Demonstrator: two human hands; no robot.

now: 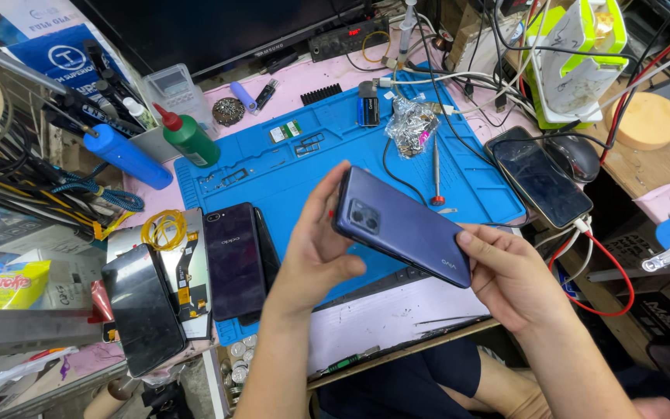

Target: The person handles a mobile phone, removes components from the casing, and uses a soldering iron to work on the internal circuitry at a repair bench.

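Observation:
I hold a purple-blue smartphone with its back and camera block facing up, above a blue repair mat. My left hand grips the phone's camera end, fingers behind its top edge. My right hand holds the lower end, thumb lying on the back cover. The phone tilts down to the right.
On the left of the mat lie a dark phone, a detached screen and an opened phone frame. A green bottle, blue bottle, foil wad, screwdriver and a cabled black phone lie beyond.

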